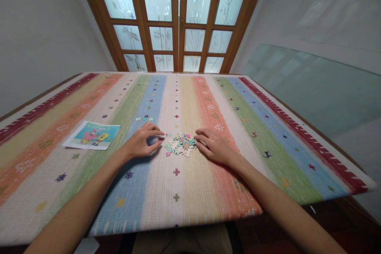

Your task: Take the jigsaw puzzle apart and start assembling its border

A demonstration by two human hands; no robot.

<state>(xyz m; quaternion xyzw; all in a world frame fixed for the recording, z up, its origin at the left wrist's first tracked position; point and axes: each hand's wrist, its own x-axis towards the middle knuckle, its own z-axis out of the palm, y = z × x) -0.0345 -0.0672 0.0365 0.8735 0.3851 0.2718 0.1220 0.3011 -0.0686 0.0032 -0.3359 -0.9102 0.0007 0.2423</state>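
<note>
A loose pile of small jigsaw puzzle pieces (180,145) lies on the striped tablecloth in front of me, some showing teal or pink faces and others plain grey backs. My left hand (145,141) rests at the pile's left side, thumb and fingers curved but apart, with no piece visible in its grasp. At the right edge, my right hand (212,145) has its bent fingers spread against the outer pieces. Beyond my left hand, a short row of puzzle pieces (145,119) sits on the blue stripe.
To the left lies a printed cartoon picture (99,135) on white paper. The tablecloth (176,184) has coloured stripes and small printed motifs. Wooden glass-paned doors (178,27) stand behind the table, and a pale glass panel (312,91) leans along the right wall.
</note>
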